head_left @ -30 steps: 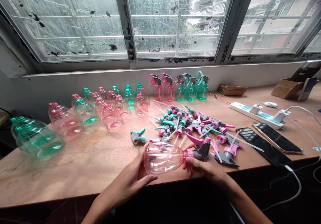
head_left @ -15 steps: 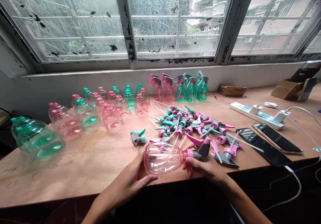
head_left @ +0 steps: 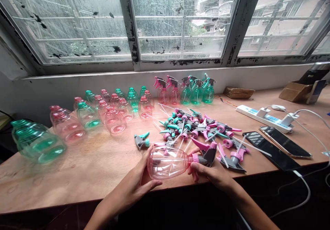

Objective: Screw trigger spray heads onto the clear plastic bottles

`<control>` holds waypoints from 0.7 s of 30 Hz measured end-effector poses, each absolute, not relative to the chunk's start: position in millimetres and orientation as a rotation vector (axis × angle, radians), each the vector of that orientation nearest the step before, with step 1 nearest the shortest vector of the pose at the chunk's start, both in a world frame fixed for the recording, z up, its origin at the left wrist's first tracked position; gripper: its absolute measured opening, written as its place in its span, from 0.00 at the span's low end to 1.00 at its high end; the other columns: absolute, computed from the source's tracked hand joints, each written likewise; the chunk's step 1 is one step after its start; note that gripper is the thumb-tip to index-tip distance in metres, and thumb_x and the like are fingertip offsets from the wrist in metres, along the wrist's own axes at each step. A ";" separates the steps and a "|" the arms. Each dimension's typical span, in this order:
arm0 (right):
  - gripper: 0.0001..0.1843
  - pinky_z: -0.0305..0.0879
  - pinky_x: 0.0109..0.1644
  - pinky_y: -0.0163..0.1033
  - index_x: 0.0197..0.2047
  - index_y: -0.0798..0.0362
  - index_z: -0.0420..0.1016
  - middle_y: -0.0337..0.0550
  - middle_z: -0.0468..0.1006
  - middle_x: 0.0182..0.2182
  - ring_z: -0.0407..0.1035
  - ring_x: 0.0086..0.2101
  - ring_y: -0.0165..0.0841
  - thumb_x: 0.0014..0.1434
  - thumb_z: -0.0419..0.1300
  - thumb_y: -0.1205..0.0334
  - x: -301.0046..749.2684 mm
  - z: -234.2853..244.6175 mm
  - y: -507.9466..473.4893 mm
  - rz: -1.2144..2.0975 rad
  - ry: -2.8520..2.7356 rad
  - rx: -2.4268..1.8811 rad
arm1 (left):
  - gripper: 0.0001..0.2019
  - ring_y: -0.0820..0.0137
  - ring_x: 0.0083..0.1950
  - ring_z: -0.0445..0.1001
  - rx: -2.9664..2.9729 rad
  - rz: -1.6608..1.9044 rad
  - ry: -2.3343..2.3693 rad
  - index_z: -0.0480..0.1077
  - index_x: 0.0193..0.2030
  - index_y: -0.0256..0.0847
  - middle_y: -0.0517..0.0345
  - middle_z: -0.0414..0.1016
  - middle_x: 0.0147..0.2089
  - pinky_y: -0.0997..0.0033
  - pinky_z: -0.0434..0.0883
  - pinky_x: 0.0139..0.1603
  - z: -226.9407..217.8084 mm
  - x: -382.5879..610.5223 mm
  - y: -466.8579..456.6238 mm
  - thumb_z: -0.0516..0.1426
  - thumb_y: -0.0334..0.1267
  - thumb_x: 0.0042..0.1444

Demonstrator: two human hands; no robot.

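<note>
A clear pink spray bottle lies sideways between my hands above the table's front edge, its base to the left. My left hand is wrapped around the base end. At the neck, my right hand grips the pink collar of a grey-and-pink spray head, which sits on the bottle's mouth with its tube inside. Just behind the bottle lies a heap of loose pink, teal and grey spray heads. A single teal-and-grey spray head lies apart, near my left hand.
Several open pink bottles and green bottles stand on the left of the table. Bottles with spray heads line the wall. On the right are two phones, a power strip with cables and a cardboard box.
The pink bottle has turned slightly about its length in my hands. Everything else stays where it was.
</note>
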State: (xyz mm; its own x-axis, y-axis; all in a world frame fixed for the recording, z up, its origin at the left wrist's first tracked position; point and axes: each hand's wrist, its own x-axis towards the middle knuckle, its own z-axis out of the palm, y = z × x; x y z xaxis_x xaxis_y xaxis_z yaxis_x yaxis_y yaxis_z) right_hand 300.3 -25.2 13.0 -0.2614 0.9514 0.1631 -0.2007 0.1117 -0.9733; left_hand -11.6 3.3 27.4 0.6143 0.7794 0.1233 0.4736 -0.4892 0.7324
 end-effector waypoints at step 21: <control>0.24 0.73 0.32 0.38 0.31 0.56 0.85 0.43 0.81 0.23 0.74 0.25 0.34 0.63 0.72 0.41 300.9 15.6 -27.4 1.357 -1.322 -0.868 | 0.50 0.49 0.84 0.42 2.197 0.620 1.039 0.24 0.83 0.61 0.57 0.41 0.86 0.44 0.51 0.81 31.8 -8.6 -1.6 0.60 0.44 0.73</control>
State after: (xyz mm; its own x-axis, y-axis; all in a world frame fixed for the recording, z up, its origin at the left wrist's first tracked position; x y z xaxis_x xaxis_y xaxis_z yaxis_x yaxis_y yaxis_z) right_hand 300.9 -27.4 15.6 -0.2326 0.9612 0.1481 -0.1734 0.1089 -0.9788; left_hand -8.6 -1.6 31.8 0.5796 0.8018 0.1456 0.5094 -0.4959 0.7033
